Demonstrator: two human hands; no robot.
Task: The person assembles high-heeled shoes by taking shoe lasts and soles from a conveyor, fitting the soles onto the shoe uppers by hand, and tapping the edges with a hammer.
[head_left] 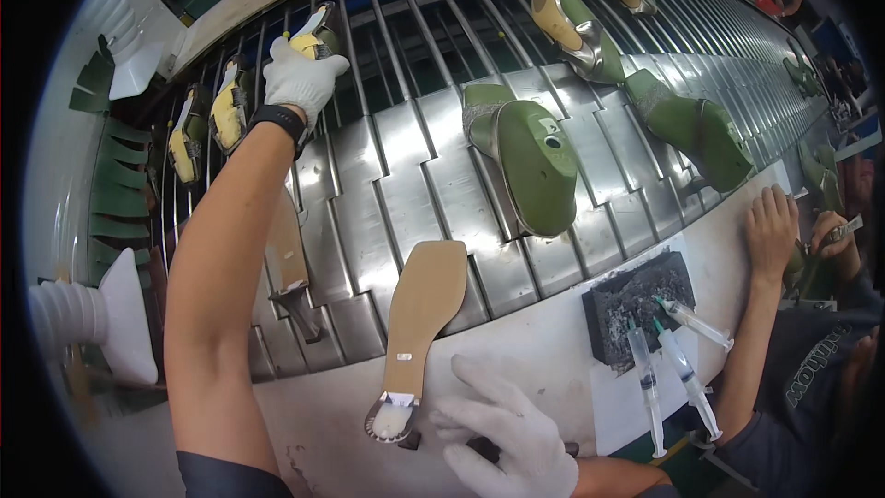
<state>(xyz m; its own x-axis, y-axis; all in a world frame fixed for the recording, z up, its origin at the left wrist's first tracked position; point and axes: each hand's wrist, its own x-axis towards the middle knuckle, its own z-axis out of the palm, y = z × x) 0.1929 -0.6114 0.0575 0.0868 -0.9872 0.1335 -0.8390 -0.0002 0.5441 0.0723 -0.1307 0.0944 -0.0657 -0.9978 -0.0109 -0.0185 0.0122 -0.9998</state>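
My left hand [302, 81], in a white glove, reaches out over the rollers. Its fingers close around a shoe [322, 28] with a yellowish underside, their tips partly hidden. Two similar shoes [227, 109] lie left of it. Low in the middle, my gloved right hand [512, 433] has its fingers stretched and spread beside a tan shoe sole [422, 300] with a pale heel seat. A dark object [483, 448] shows under this palm; whether the hand grips it I cannot tell. Another tan sole [288, 254] is partly behind my left forearm.
Green shoe lasts [539, 166] in silvery shoes stand on the metal slat conveyor [396, 152]. Several syringes [684, 378] lean on a dark block [627, 300] at right. A co-worker's bare hand [772, 226] rests near the conveyor edge. White hose hoods [129, 318] flank the left side.
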